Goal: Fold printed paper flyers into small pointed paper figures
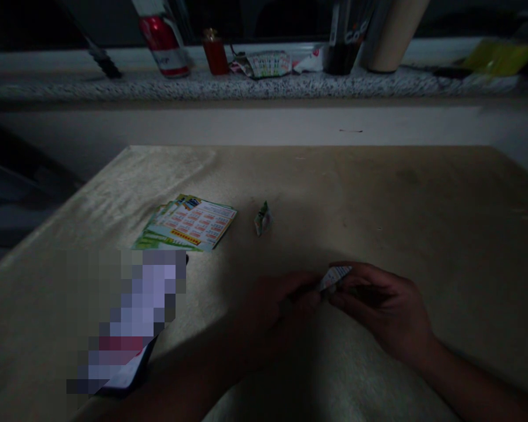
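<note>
Between my two hands is a small folded paper piece [334,276], pale with printed marks and pointed at its upper right. My left hand [277,302] pinches its left end, with fingers closed. At the other side my right hand [387,305] grips it between thumb and fingers. Beyond them a second small folded paper piece [262,220], greenish, stands on the table. To its left lies a fanned stack of printed cards [193,223] with green edges and rows of orange-red boxes.
A phone [136,316], partly pixelated, lies at the left on the table [422,199]. Along the granite sill [246,88] behind stand a red-and-white can [165,47], a small red bottle [215,53], crumpled printed paper [268,63], a dark cup [343,47] and a tan cylinder [393,35].
</note>
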The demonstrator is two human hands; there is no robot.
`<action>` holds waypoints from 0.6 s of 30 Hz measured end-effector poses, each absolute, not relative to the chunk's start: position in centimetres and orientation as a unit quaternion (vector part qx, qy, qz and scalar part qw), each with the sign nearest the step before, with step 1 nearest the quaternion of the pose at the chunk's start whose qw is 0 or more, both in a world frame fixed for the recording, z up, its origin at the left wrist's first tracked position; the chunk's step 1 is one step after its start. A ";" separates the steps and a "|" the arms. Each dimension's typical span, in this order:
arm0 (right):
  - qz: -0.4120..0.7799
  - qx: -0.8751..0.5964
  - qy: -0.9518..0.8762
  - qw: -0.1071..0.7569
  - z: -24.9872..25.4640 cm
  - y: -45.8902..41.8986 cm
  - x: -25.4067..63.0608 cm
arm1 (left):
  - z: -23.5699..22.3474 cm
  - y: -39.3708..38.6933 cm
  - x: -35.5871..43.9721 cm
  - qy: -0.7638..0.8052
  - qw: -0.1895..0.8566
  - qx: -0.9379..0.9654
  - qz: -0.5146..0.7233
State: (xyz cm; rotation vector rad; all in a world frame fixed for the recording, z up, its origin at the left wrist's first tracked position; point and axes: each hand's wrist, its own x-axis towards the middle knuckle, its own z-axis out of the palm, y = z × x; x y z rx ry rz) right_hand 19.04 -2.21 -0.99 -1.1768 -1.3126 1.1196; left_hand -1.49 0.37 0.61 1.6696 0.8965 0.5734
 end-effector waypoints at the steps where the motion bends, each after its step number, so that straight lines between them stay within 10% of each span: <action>1: 0.468 -0.480 -0.546 0.503 -0.9 -2.2 19.0 | 0.8 0.3 -1.5 0.375 0.550 0.707 0.241; 18: 0.445 -0.460 -0.616 0.459 -1.5 -2.5 18.8 | 0.2 -0.4 -0.5 0.393 0.460 0.756 0.251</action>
